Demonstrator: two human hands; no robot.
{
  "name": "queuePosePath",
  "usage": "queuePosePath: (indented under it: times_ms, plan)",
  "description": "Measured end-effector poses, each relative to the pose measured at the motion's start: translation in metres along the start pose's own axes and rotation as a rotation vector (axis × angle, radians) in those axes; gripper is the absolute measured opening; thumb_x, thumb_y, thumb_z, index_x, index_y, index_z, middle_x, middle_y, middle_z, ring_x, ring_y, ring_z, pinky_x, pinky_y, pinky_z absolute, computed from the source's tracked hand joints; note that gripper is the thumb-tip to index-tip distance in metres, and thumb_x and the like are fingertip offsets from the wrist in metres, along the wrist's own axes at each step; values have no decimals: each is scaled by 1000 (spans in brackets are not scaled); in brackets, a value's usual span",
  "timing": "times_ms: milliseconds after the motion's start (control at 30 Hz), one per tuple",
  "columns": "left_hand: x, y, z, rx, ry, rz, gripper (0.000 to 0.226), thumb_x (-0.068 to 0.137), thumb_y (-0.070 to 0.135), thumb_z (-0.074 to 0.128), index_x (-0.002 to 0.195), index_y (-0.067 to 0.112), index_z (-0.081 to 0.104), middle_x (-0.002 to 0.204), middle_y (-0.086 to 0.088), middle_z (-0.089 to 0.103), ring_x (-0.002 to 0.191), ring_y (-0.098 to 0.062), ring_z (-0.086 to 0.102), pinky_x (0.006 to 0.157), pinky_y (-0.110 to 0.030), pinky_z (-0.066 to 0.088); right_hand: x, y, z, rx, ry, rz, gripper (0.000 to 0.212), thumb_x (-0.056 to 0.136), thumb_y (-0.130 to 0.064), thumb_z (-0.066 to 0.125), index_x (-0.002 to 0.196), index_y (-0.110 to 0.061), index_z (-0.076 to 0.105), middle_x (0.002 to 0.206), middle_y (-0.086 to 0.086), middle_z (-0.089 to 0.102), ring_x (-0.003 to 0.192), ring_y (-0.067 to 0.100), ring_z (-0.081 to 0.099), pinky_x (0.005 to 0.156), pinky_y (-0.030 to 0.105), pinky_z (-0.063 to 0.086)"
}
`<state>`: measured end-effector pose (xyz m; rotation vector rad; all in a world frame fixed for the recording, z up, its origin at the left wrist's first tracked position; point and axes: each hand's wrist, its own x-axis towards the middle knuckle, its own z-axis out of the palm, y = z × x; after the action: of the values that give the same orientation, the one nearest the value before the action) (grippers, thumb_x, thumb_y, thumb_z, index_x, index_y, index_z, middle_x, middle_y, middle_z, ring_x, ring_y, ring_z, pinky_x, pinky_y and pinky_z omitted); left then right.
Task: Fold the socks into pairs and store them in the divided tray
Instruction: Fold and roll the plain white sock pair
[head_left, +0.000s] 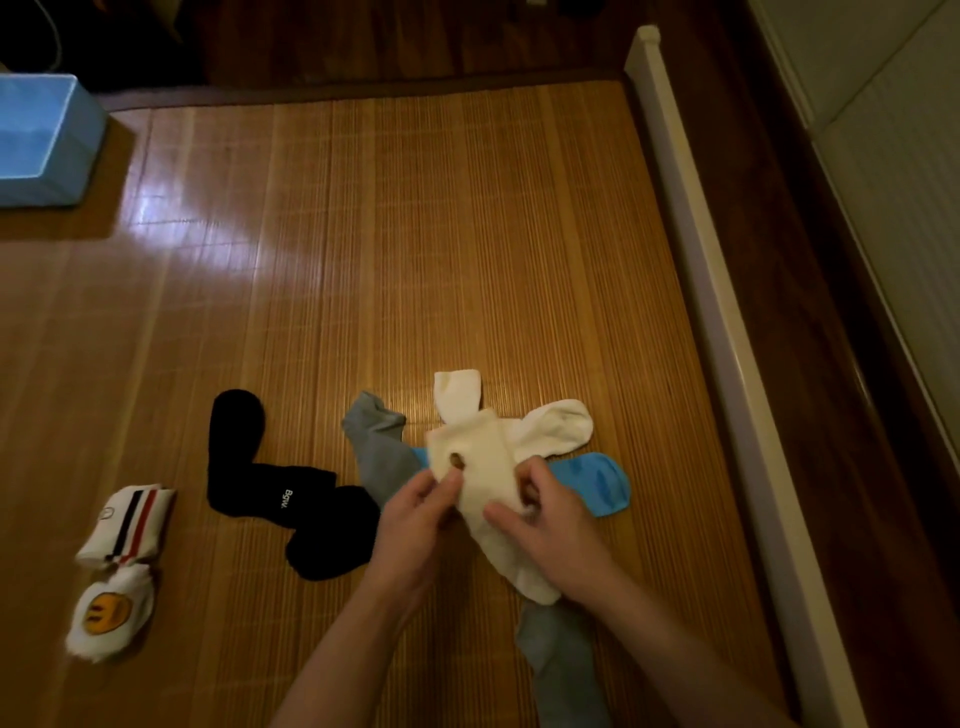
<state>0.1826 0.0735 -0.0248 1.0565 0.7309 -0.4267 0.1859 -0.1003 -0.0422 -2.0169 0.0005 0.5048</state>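
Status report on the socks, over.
Left hand, right hand pinching white sock. Black socks, grey sock, blue sock unfolded. Striped pair, smiley pair folded, left.

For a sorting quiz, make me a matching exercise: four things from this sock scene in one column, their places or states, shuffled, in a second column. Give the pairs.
Things
1. cream white cotton sock
2. long black socks with white lettering
3. rolled white sock bundle with yellow smiley face
4. light blue box

Places or states
A. far upper left of the view
B. lying unfolded, just left of the left hand
C. pinched by the left hand and the right hand
D. near left part of the woven bamboo mat

Pairs: 1-C, 2-B, 3-D, 4-A
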Motion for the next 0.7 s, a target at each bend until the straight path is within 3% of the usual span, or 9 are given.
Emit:
queuePosePath:
  times_ms: [100,200,233,333,433,567,633,700]
  plan:
    - [-1,11,-19,-215,199,85,26,102,22,54,122,11,67,114,-11,76,105,-24,74,88,-43,60,3,10,5,-314,-139,25,29,84,-64,59,98,-40,51,77,-14,57,86,7,50,73,26,41]
    - [0,25,-46,-326,307,141,24,106,23,50,124,17,65,122,-9,72,112,-22,68,98,-43,53,9,21,11,-239,-237,175,17,92,-46,65,86,-31,60,66,-10,55,62,0,51,63,27,43]
    - [0,29,-55,-353,315,147,24,106,24,49,124,19,65,123,-7,71,116,-22,66,101,-43,51,12,24,14,-235,-230,195,15,93,-42,66,84,-31,61,68,-10,56,62,0,52,64,27,45]
    - [0,33,-74,-384,309,143,31,106,25,51,134,16,60,132,-7,68,123,-21,64,105,-42,49,23,31,27,-324,-105,182,10,96,-35,63,102,-28,67,103,-7,60,98,10,57,84,27,48]
    - [-2,32,-84,-391,299,138,34,106,25,51,137,15,59,131,-8,69,120,-20,66,101,-39,51,40,31,42,-449,-24,125,27,99,-31,58,124,-35,66,147,-2,43,138,20,35,110,40,33]
    - [-9,32,-93,-391,306,112,37,105,26,51,141,14,57,129,-8,70,118,-21,68,96,-38,54,62,29,56,-457,-152,205,37,103,-34,51,139,-28,59,167,-1,20,155,22,7,122,43,16]
    - [-13,33,-100,-410,306,99,36,105,25,51,139,13,58,126,-9,72,114,-20,70,88,-36,60,69,25,54,-430,-186,238,42,102,-28,54,142,-15,55,163,5,30,153,25,16,121,39,20]
    - [-15,33,-109,-439,305,90,35,105,23,51,137,11,59,125,-10,72,114,-22,70,82,-33,63,71,14,47,-326,-30,198,34,97,-20,63,129,-8,64,142,11,54,137,27,44,107,32,36]
